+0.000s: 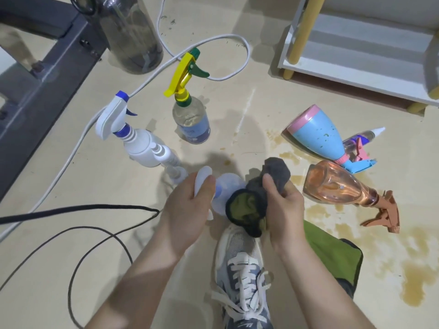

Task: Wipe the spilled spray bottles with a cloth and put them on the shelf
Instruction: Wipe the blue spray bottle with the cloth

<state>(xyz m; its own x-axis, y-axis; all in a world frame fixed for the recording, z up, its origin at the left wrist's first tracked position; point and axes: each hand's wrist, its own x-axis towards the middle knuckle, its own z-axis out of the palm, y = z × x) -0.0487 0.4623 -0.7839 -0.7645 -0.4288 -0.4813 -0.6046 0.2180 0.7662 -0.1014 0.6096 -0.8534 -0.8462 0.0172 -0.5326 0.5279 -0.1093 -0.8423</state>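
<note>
Head view: at centre the left hand (190, 210) has its grip clamped round the head of a pale spray bottle (226, 186), and the right hand (282, 210) has its grip pinched on a dark cloth (251, 203) held against the bottle's body. Turning the bottle inside the cloth should clean it best. The shelf (356, 74) stands at two o'clock; an orange bottle (337, 184) and a brown spill (403, 269) lie at three, and a black cable (95, 207) at nine.

At the floor's (259, 74) far right corner, a shelf (361, 67); before it, a toppled bottle (316, 136) with a small bottle (356, 141) behind and a third bottle (332, 184) nearer. Left of centre, a left standing bottle (140, 148) beside a right standing bottle (191, 124). Nearest, a held bottle (228, 186) left of the cloth (278, 172).
</note>
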